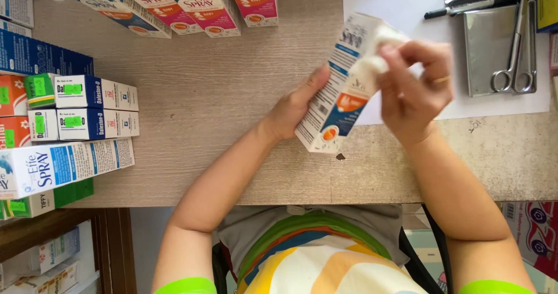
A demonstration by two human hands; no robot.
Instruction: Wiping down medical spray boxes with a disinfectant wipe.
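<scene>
Two hands (354,96) gripping white-blue box (340,90) mid-desk, bare wood (203,85) to left, scissors tray (485,50) right.

Light wood-grain tabletop (215,90), front edge running across the lower part of the view. Along the far edge, a row of white cartons (174,3) with pink and teal panels, lying side by side. At the left edge, a blue box (40,56), orange boxes (11,96), two white-and-blue boxes (87,108) stacked in a column, a longer white carton (64,166) below them. Far right: white paper sheet (407,3) flat on the tabletop, a metal tray (488,50) on it, scissors (517,61) on the tray, black pen (465,6) beside. Small dark spot (340,156) near the middle.
</scene>
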